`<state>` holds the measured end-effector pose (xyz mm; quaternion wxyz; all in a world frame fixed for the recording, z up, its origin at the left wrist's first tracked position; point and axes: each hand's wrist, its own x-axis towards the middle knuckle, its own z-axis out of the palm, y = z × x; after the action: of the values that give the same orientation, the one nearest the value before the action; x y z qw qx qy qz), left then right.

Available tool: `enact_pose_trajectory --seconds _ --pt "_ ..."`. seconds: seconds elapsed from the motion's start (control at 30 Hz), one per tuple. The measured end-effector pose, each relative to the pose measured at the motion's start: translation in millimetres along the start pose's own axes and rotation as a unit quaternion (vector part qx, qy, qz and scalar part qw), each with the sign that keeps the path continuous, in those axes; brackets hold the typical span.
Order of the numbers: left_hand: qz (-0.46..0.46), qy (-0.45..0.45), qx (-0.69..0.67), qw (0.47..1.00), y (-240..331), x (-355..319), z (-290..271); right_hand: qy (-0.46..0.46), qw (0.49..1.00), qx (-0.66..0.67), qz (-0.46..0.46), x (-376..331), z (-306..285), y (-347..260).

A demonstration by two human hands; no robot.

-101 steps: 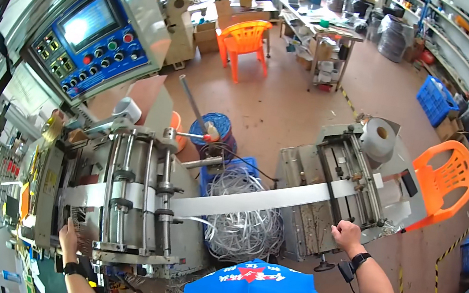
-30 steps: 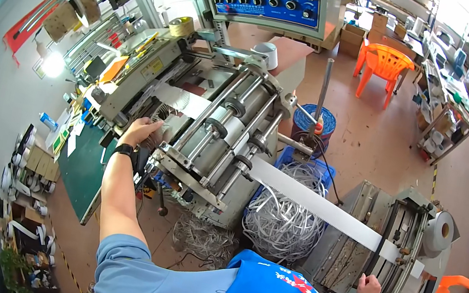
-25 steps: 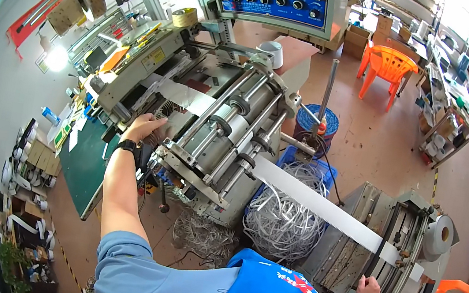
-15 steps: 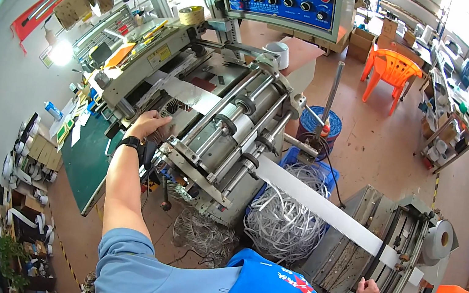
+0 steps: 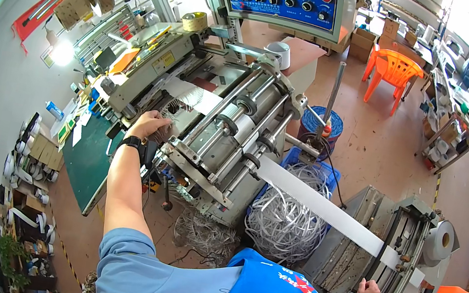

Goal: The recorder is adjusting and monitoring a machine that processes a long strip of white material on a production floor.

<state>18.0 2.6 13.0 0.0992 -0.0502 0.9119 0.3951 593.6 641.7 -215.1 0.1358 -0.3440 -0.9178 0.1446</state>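
Nearest, right hand [image 5: 369, 291] rested, fingers curled, on the edge of the feeder [image 5: 377, 257], just below the white strip [image 5: 323, 208]; strip's long axis ran up-left to the rollers [image 5: 237, 128]; farther, left hand [image 5: 150, 126], fingers bent down, pressed the roller frame's [image 5: 183, 156] near end, beside the strip.
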Motion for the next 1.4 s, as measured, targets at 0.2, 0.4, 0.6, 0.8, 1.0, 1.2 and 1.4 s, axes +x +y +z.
enact_pose_trajectory --seconds 0.2,0.4,0.6,0.8,1.0,1.2,1.4 --pt "-0.016 -0.012 0.009 1.000 -2.9 2.7 -0.9 -0.002 1.000 -0.001 0.002 0.2 0.1 -1.3" --pt "-0.018 0.020 0.006 1.000 10.6 -7.9 2.0 -0.006 1.000 -0.007 0.008 0.1 -2.8 -2.5" --pt "-0.066 0.011 0.060 0.996 36.8 -8.3 -5.7 -0.007 1.000 -0.004 0.015 -0.2 -0.8 -1.1" --pt "0.114 0.024 0.038 0.993 52.9 3.9 6.5 0.005 1.000 -0.010 0.011 0.6 6.4 6.3" --pt "0.044 -0.160 -0.224 0.960 88.8 9.2 8.1 0.016 0.999 -0.034 0.016 -0.1 13.8 13.0" --pt "-0.020 -0.120 -0.037 0.992 87.2 26.3 17.6 0.016 0.999 -0.045 0.024 -0.3 16.9 13.7" --pt "0.203 0.011 0.135 0.970 81.4 58.4 31.0 0.017 0.998 -0.062 0.026 0.3 17.9 15.0"
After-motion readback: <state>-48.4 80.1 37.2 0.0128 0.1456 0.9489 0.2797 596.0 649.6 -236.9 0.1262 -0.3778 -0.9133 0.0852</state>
